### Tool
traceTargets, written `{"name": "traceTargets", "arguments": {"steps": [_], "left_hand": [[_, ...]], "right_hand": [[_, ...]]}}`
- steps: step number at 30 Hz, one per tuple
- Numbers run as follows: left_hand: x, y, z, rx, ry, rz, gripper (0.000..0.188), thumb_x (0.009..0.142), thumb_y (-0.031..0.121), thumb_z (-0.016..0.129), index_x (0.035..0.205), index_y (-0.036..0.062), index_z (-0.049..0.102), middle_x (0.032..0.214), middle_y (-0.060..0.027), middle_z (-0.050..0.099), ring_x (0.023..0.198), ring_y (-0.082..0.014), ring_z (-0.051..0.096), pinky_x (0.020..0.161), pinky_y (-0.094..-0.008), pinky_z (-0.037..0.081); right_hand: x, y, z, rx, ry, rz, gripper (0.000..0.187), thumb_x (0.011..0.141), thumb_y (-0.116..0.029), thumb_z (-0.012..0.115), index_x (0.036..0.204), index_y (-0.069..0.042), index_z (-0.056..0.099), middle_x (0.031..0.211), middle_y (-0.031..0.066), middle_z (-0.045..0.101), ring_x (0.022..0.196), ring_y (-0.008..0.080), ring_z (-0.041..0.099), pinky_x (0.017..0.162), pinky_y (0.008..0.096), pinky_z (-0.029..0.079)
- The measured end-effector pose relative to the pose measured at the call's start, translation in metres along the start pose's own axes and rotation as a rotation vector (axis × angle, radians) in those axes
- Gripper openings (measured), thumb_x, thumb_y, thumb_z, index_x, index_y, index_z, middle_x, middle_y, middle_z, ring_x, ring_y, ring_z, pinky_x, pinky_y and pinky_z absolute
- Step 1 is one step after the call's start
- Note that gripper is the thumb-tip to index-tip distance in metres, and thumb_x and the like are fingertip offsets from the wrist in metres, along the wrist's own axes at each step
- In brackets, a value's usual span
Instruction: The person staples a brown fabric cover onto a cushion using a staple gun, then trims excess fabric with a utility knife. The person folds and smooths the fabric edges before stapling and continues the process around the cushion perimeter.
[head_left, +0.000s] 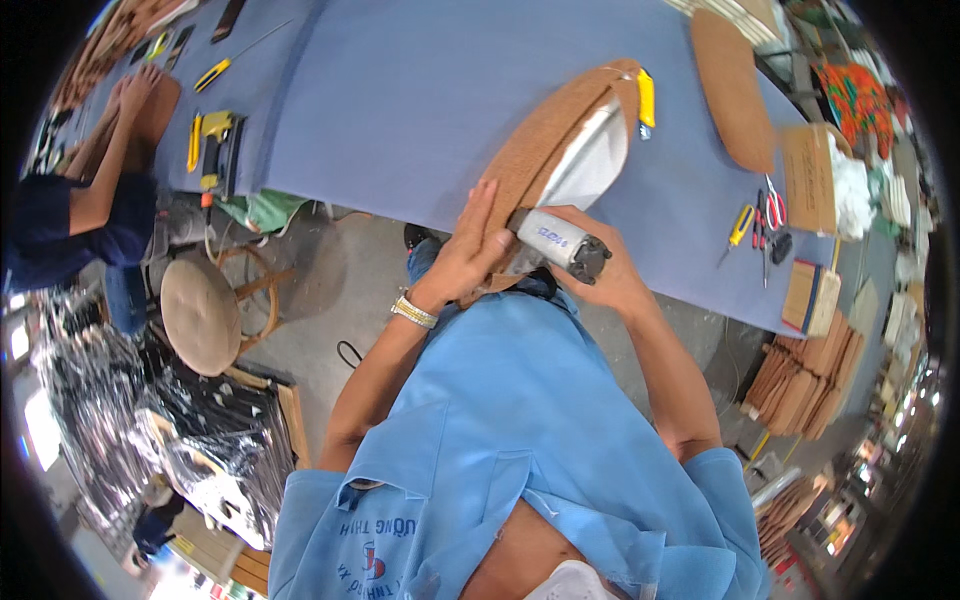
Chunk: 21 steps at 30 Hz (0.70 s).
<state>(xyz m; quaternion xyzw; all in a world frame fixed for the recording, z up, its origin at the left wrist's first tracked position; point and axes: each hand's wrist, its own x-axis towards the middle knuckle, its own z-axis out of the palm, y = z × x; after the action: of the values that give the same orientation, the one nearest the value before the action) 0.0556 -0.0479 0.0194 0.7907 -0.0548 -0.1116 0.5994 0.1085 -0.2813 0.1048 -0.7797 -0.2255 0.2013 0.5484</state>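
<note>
Hands on cork-covered panel, staple gun

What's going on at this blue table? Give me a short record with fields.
Left hand: flat on the edge of a brown cork-like oval panel
Right hand: gripping a grey power tool against the panel's near end
Panel: tilted up off the blue table, white fabric on its underside
Beside panel: yellow knife
Right side: second brown panel, scissors, cardboard box
Left side: another person's hands on a brown piece; round stool
</note>
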Motion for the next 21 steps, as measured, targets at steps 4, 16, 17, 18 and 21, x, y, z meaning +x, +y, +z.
{"name": "traceTargets", "arguments": {"steps": [4,16,17,18,21], "left_hand": [[-0.003,0.034,0.008,0.240,0.036,-0.123,0.089,0.100,0.024,0.065,0.166,0.0023,0.010,0.170,-0.0297,0.018,0.159,-0.0399,0.018,0.128,-0.0448,0.023],[-0.005,0.044,0.009,0.351,0.074,-0.195,0.096,0.090,0.008,0.070,0.166,0.0022,0.011,0.166,-0.0297,0.028,0.154,-0.0436,0.030,0.122,-0.0462,0.037],[-0.006,0.046,0.010,0.341,0.077,-0.213,0.097,0.089,0.007,0.070,0.165,0.0018,0.011,0.166,-0.0298,0.029,0.154,-0.0435,0.030,0.122,-0.0464,0.038],[-0.006,0.048,0.010,0.331,0.080,-0.232,0.097,0.089,0.006,0.071,0.165,0.0015,0.012,0.166,-0.0299,0.029,0.154,-0.0435,0.030,0.122,-0.0466,0.038],[0.000,0.042,0.013,0.364,0.139,-0.176,0.094,0.085,0.012,0.078,0.159,-0.0098,0.025,0.162,-0.0310,0.035,0.152,-0.0432,0.033,0.127,-0.0438,0.029]], "right_hand": [[-0.002,-0.002,-0.003,-0.129,-0.004,0.008,0.062,0.073,-0.003,0.074,0.134,-0.004,0.064,0.127,0.0149,0.072,0.111,0.0321,0.073,0.095,0.0370,0.055],[-0.015,-0.006,0.003,-0.057,0.006,0.067,0.069,0.072,-0.007,0.076,0.139,-0.006,0.064,0.129,0.0184,0.072,0.115,0.0309,0.072,0.098,0.0377,0.055],[-0.012,-0.010,0.003,-0.066,-0.014,0.112,0.069,0.071,-0.007,0.077,0.139,-0.006,0.064,0.129,0.0179,0.072,0.116,0.0314,0.072,0.099,0.0378,0.055],[-0.008,-0.018,0.002,-0.076,-0.035,0.156,0.069,0.071,-0.007,0.078,0.138,-0.007,0.064,0.129,0.0174,0.072,0.116,0.0318,0.072,0.099,0.0379,0.055],[-0.005,-0.024,0.006,-0.110,-0.058,0.256,0.069,0.070,-0.006,0.080,0.137,-0.009,0.064,0.128,0.0160,0.072,0.116,0.0334,0.072,0.098,0.0377,0.055]]}}
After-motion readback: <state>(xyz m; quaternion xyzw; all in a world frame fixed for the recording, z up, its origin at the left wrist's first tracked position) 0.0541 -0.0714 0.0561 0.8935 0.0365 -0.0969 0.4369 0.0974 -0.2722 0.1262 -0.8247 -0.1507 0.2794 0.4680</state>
